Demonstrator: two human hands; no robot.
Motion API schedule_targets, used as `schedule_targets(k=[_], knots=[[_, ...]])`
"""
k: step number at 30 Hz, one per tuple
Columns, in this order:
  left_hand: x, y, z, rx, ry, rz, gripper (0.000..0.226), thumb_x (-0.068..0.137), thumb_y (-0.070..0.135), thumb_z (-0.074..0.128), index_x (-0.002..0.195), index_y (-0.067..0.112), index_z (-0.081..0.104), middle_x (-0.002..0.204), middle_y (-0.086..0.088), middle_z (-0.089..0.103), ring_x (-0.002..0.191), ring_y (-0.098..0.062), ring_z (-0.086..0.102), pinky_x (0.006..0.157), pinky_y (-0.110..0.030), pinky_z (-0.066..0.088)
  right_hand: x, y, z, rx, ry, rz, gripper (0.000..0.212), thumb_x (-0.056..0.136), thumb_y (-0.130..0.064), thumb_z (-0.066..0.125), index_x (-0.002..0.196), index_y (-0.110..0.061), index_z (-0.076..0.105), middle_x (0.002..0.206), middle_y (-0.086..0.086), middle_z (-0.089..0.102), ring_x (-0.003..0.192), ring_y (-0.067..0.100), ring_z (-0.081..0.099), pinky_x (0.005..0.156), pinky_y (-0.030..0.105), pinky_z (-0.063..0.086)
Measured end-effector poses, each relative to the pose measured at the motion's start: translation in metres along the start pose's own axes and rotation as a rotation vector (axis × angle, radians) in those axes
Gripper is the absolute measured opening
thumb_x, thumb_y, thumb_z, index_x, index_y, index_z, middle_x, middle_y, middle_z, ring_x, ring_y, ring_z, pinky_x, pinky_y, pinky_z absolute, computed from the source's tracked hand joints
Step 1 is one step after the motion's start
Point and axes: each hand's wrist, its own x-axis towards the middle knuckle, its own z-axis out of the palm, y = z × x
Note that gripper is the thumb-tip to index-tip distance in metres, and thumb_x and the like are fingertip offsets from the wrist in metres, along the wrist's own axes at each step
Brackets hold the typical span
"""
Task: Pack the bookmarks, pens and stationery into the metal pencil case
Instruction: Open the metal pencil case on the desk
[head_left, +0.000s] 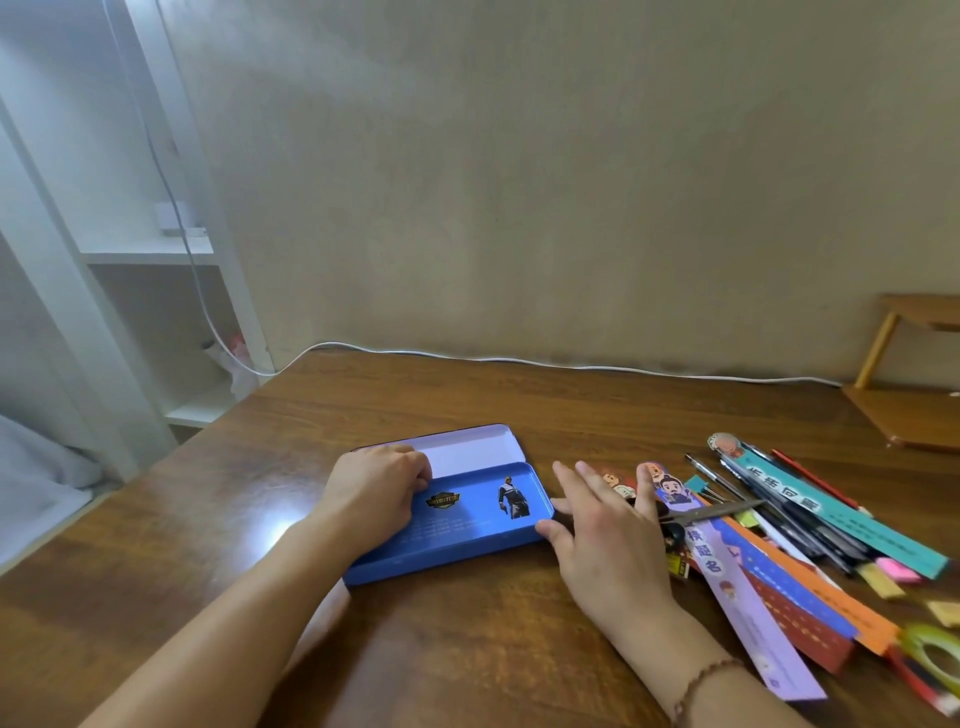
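The blue metal pencil case (467, 525) lies open on the wooden table (467, 649), its pale lid (467, 452) folded back flat and nothing visible inside. My left hand (374, 493) rests on the case's left half, with its fingers curled over the rim by the hinge. My right hand (602, 525) is spread with straight fingers; its thumb touches the case's right end and its fingertips lie over the heads of the bookmarks (753, 608). Pens (727, 483), scissors (717, 512) and a teal bookmark (831, 514) lie fanned out to the right.
Small sticky notes (893, 569) and a green tape roll (930, 649) sit at the pile's right edge. A wooden stand (909, 415) is at the back right. A white cable (571, 364) runs along the wall. White shelving (156, 260) stands to the left.
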Motion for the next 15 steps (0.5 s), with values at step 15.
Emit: schedule_targets(k=[15], knots=[[-0.025, 0.008, -0.042, -0.193, 0.353, -0.071, 0.016, 0.081, 0.004, 0.069, 0.081, 0.019, 0.073, 0.084, 0.003, 0.074, 0.073, -0.030, 0.067, 0.058, -0.034, 0.052, 0.000, 0.019, -0.003, 0.220, 0.256, -0.210, 0.054, 0.085, -0.056, 0.051, 0.128, -0.025, 0.057, 0.133, -0.006, 0.059, 0.135, 0.020, 0.042, 0.111, 0.050, 0.031]])
